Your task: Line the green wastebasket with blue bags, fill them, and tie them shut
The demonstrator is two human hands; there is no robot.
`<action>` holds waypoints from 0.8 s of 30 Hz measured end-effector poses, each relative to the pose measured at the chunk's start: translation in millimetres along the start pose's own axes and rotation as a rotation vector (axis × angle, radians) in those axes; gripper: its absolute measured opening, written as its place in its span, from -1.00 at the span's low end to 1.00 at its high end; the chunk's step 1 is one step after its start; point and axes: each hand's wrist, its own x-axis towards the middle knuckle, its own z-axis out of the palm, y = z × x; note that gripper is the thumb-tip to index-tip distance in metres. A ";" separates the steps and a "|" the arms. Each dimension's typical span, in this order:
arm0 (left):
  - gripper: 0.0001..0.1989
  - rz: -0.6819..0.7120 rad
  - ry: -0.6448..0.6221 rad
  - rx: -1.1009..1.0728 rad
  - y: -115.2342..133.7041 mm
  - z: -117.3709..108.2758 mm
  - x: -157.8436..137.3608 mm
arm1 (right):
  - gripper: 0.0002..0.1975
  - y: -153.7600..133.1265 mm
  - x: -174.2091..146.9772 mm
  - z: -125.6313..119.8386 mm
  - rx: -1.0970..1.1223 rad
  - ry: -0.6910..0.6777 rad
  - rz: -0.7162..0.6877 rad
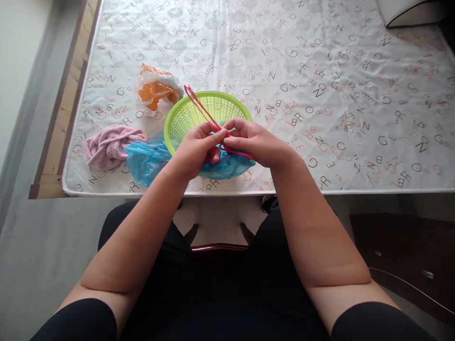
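A pinkish-red ribbon-like cord [199,105] runs between both hands, one long looped end sticking up to the left over the basket. My left hand [199,144] is closed, pinching the cord between thumb and fingers. Right beside it, my right hand [250,141] is closed on the same cord, and the fingertips of the two hands meet. Under the hands are a green plastic basket [174,113] with mesh walls and a crumpled blue plastic bag [227,168]. The hands hide part of the cord and of the bag.
Left of the basket lie another blue plastic bag part [145,161], a twisted pink cloth [113,146] and a clear-and-orange plastic bag [156,90]. All rest on a white letter-printed mattress [320,94], its front edge near my lap. A pale object with dark piping [408,14] stands far right.
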 end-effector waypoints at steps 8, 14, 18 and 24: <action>-0.71 -0.046 -0.020 -0.038 2.1 0.0 -1.1 | -0.56 6.1 1.4 -1.0 0.132 -0.101 0.020; -0.69 0.002 -0.060 -0.100 -7.8 -0.9 1.7 | -0.54 4.8 5.5 12.3 0.143 -0.003 0.077; -0.64 0.027 -0.090 -0.106 -12.7 -3.8 5.0 | -0.61 2.7 5.8 16.6 0.072 0.056 0.092; -0.59 0.085 -0.110 -0.065 -17.7 -3.8 7.1 | -0.75 -2.7 4.0 11.2 -0.041 -0.044 0.051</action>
